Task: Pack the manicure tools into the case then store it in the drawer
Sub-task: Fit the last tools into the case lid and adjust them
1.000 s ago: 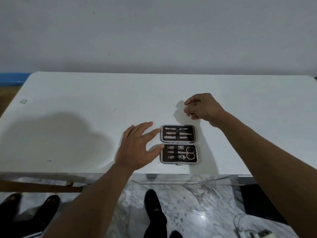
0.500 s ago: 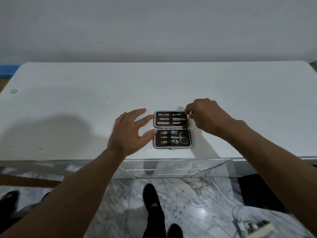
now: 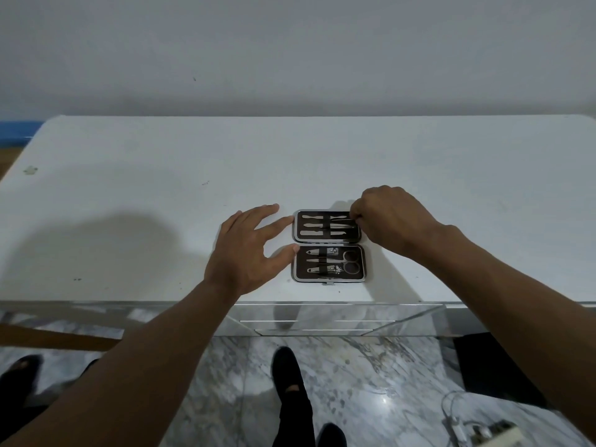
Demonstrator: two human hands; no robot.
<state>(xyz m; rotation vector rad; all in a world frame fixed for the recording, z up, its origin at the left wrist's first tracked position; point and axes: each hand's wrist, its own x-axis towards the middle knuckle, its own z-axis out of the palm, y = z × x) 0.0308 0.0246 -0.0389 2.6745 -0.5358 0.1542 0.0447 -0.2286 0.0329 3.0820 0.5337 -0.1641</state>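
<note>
A dark manicure case lies open flat on the white table, near its front edge. The far half holds several slim metal tools under a strap; the near half holds clippers and small scissors. My left hand rests flat with fingers spread, index and thumb touching the case's left edge. My right hand is at the far half's right end, fingertips pinched on a thin metal tool in the top slot.
A mirrored drawer front sits below the table's front edge. A marble floor, my dark shoes and a white cable with a plug lie below. A grey wall stands behind the table.
My right hand came down from behind the case to its far half's right end, bringing the thin tool into the top slot. The left hand stayed at the case's left edge.
</note>
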